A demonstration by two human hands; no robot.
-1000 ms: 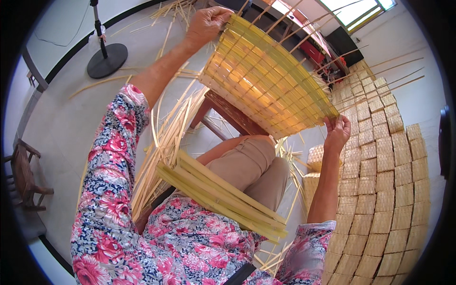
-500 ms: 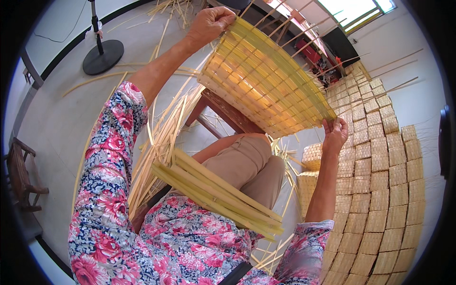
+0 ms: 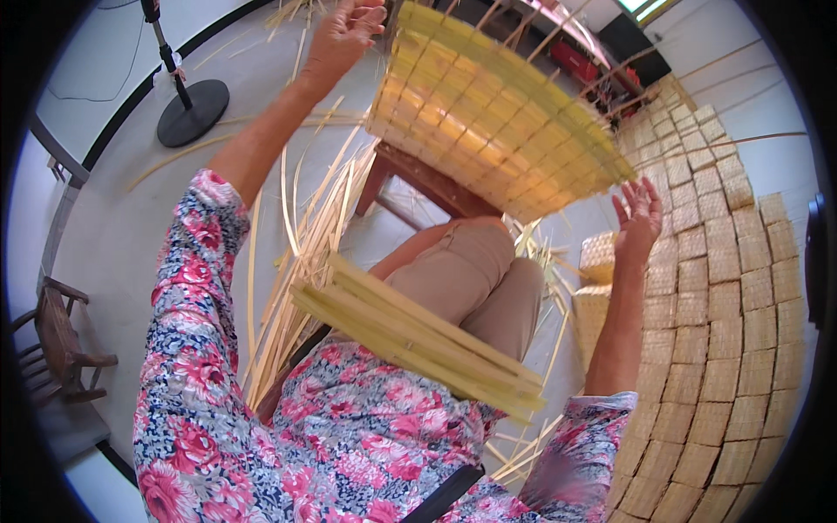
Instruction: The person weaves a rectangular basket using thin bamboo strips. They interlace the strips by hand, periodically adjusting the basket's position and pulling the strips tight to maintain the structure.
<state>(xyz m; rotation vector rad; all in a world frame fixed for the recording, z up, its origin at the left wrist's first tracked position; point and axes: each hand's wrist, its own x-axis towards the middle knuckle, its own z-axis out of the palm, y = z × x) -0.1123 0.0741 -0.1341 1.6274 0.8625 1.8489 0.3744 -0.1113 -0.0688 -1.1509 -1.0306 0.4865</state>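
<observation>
A partly woven bamboo basket (image 3: 488, 113) rests on its side on a wooden stool in front of me, yellow-green strips along its upper edge. Long thin stakes stick out past that edge. My left hand (image 3: 342, 39) is raised just left of the basket's upper left corner, its loosely bent fingers apart and holding nothing. Beside the lower right corner, my right hand (image 3: 641, 213) is open with fingers spread; its fingertips are close to the rim, and whether they touch it I cannot tell. A bundle of flat green-yellow bamboo strips (image 3: 418, 336) lies across my lap.
The wooden stool (image 3: 427, 179) stands beyond my knees. Loose bamboo strips (image 3: 305, 235) litter the floor at left. Stacked woven baskets (image 3: 697, 349) fill the right side. A black round stand base (image 3: 193, 113) and a small wooden chair (image 3: 65, 340) are at left.
Both hands have let go of the basket's upper edge and moved outward, the left to the left, the right to the right with its fingers spreading. The view has shifted slightly.
</observation>
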